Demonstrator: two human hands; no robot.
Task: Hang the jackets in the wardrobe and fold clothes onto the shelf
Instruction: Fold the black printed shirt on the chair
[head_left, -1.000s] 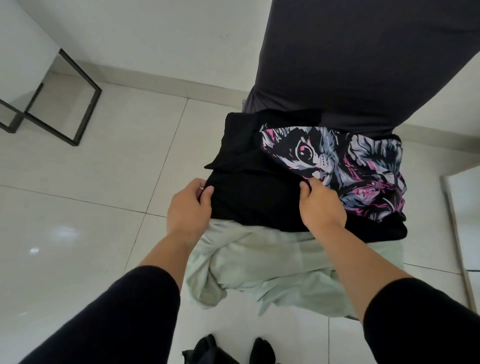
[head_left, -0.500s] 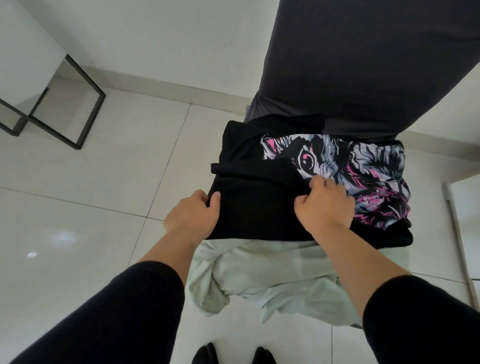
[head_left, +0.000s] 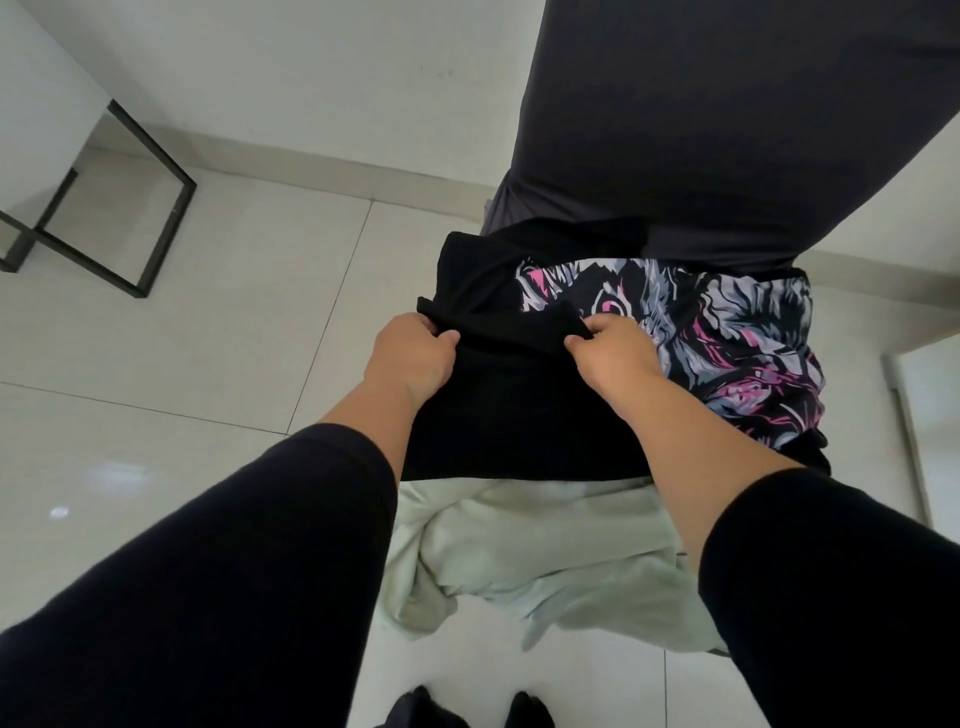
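Black printed garment (head_left: 524, 405): lies on a pale green garment (head_left: 545, 551), over the tiled floor (head_left: 182, 338). Left hand (head_left: 410, 358) and right hand (head_left: 613, 353) each pinch its folded edge. Judged soft, light, limp; best gripped at edge corners.

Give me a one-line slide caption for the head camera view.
Both hands, left hand and right hand, grip a folded edge of a black printed T-shirt lying over a pale green garment.

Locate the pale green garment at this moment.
In the head view, the pale green garment lies low and centre, under the black printed shirt, between the person's forearms.
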